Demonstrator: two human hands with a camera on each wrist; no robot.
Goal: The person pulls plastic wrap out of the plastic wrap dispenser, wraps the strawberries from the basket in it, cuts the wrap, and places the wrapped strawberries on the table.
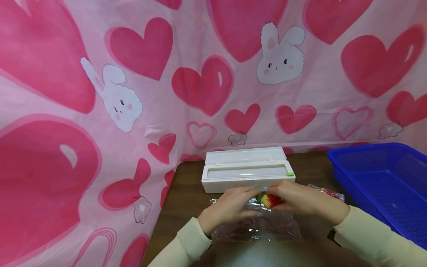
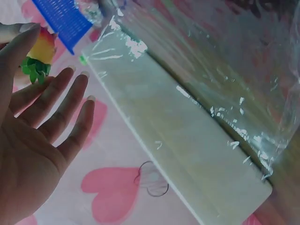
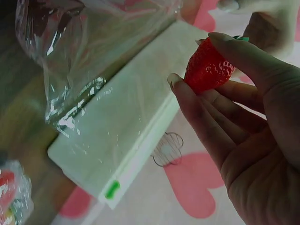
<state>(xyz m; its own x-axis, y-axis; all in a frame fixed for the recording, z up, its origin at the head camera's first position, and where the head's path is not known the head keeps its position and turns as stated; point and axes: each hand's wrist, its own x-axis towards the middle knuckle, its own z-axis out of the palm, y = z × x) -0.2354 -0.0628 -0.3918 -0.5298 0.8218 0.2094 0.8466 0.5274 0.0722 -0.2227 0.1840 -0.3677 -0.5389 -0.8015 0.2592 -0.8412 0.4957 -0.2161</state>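
Observation:
A red strawberry [image 3: 210,68] with a yellowish patch and a green leafy cap is held up over the table. My right hand [image 1: 293,194] pinches it between thumb and fingers, as the right wrist view shows. Beside the leafy end is my left hand [image 1: 230,207], its fingers spread and nothing gripped; in the left wrist view the strawberry shows just past the thumb. Beneath both hands a sheet of clear plastic wrap [image 1: 253,228] lies crinkled on the table. Right behind it stands a long white wrap dispenser box [image 1: 230,185], lid raised, with a green slider at its right end.
A blue plastic basket [image 1: 347,174] stands on the right side of the brown table [image 1: 180,196]. Between it and the right forearm lies a clear-wrapped package [image 1: 328,193] with red contents. A pink cloth with hearts and rabbits hangs behind and at the left.

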